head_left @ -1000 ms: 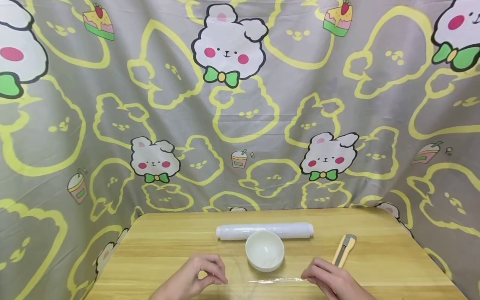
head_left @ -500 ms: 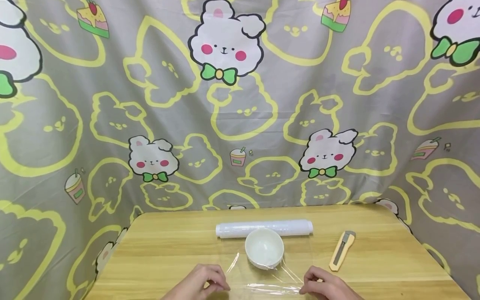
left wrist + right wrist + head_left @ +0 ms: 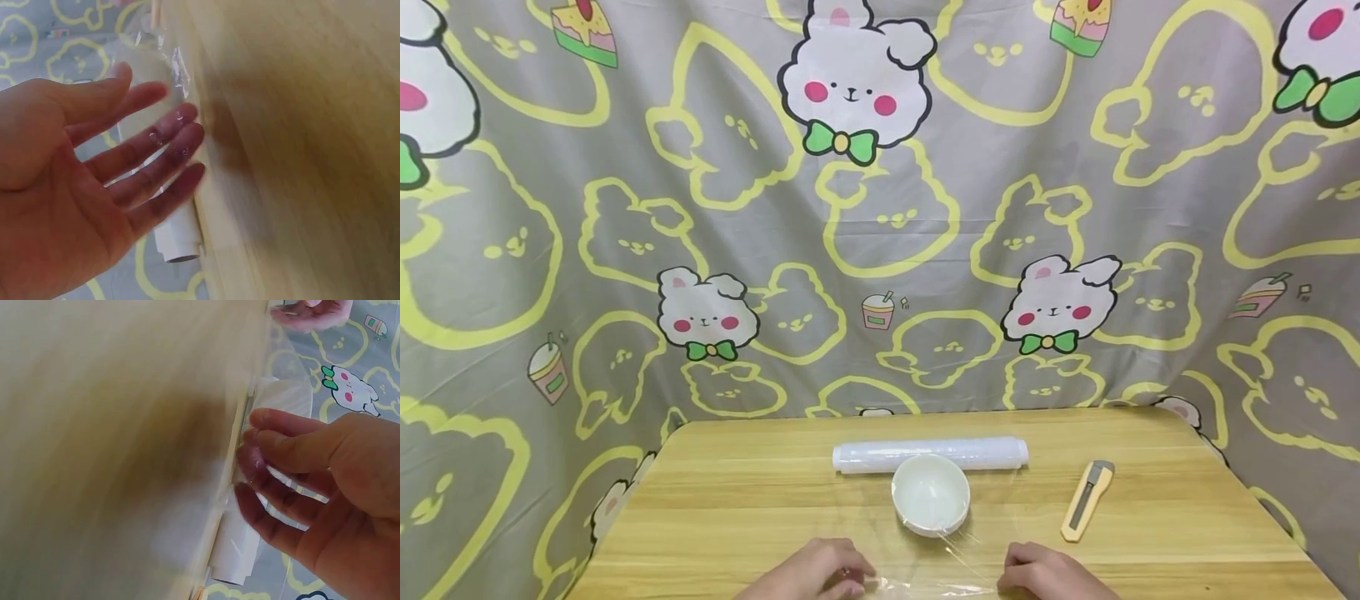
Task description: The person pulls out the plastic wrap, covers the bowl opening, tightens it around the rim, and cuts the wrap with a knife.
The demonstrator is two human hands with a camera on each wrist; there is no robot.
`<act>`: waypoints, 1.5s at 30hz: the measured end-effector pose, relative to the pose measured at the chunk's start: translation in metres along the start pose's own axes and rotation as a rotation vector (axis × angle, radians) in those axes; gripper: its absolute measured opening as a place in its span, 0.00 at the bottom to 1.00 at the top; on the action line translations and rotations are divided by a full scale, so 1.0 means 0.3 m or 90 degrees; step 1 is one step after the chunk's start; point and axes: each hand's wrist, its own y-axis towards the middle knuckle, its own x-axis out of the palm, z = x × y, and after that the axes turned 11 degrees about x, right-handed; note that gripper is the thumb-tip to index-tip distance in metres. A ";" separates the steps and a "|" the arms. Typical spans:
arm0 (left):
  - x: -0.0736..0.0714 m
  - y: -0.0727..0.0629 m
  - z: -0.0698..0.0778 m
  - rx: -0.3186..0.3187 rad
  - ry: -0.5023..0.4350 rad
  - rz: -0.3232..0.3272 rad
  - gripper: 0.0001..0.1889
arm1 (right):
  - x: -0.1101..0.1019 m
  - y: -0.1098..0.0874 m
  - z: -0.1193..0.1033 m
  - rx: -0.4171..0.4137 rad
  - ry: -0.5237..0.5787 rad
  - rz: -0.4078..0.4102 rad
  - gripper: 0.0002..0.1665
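"Both the left hand [image 3: 820, 571] and the right hand [image 3: 1048, 571] are on the clear film [image 3: 951, 550]. Which step would you call this?"

"Drawing it out over the bowl [image 3: 931, 493], I'd judge. The sheet seems to come off the roll [image 3: 977, 454], pass over the bowl and end between the hands near the front of the desk [image 3: 737, 475]. Whether it touches the rim, I can't tell."

"How does the left hand hold its corner?"

"Lightly. The thumb lies against the index finger, with the film apparently pinched there; the other three fingers are nearly straight and a little spread, and film glints across them in the left wrist view."

"And the right hand?"

"A firmer-looking pinch: thumb and index fingertips come together on the film, while the remaining fingers bend loosely behind it."

"Where exactly is the bowl?"

"Upright, just in front of the roll and beyond the hands, roughly midway between them. The cutter [image 3: 1086, 502] lies apart, to the right of the bowl."

"What does the next move call for?"

"An even pull from both sides, in my view. A crease slants from the bowl toward the right hand, so the tension looks uneven, and tugging hard might shift the bowl."
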 end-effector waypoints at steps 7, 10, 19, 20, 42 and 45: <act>0.030 -0.005 -0.028 0.072 0.100 0.046 0.11 | -0.008 -0.008 0.013 0.004 -0.037 -0.015 0.09; -0.029 0.024 0.062 0.062 0.134 0.040 0.08 | -0.027 -0.004 0.009 0.027 -0.067 -0.030 0.14; 0.018 -0.012 -0.021 -0.074 0.125 -0.032 0.30 | -0.074 0.008 -0.013 0.161 -0.116 -0.095 0.09; 0.027 -0.017 -0.034 -0.084 0.126 -0.039 0.32 | -0.075 0.008 -0.014 0.163 -0.125 -0.096 0.11; -0.137 0.141 0.218 -0.213 0.072 0.098 0.27 | -0.046 0.111 -0.004 0.286 -0.085 -0.050 0.08; -0.133 0.156 0.199 -0.208 0.027 0.137 0.26 | -0.030 0.131 -0.002 0.315 -0.082 -0.023 0.08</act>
